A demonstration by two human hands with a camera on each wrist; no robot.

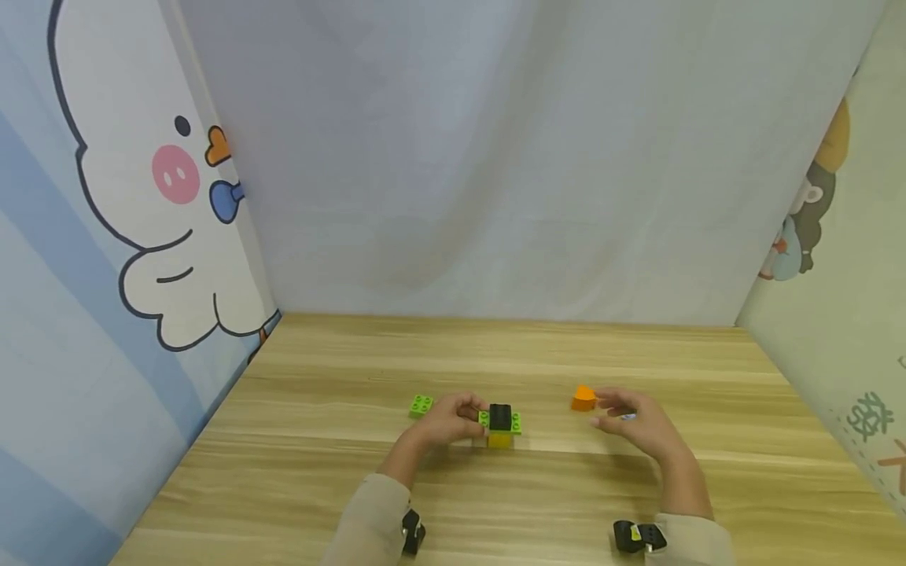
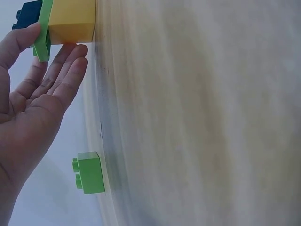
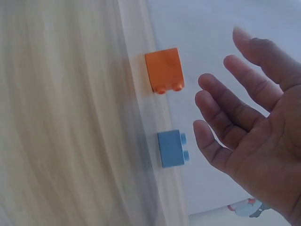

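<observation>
The block stack [image 1: 499, 425] sits mid-table, steadied by our left hand [image 1: 447, 420], fingers fairly straight, touching its side, no real grip. Our right hand [image 1: 632, 422] hovers open and empty by the orange brick [image 1: 583, 398] and blue brick [image 3: 172, 148]. Looks like mid-build; picking one needs a pinch. The stack's green plate [image 2: 43, 33] runs left-right, studs up.

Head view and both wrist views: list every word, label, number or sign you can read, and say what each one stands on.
Right side panel: green and orange printed characters at its lower edge, cut off by the frame and too blurred to read.
Left side panel: a cartoon drawing only, no text.
Bricks, including the orange brick, the blue brick and the stacked bricks: no lettering visible.
No text here can be read.
</observation>
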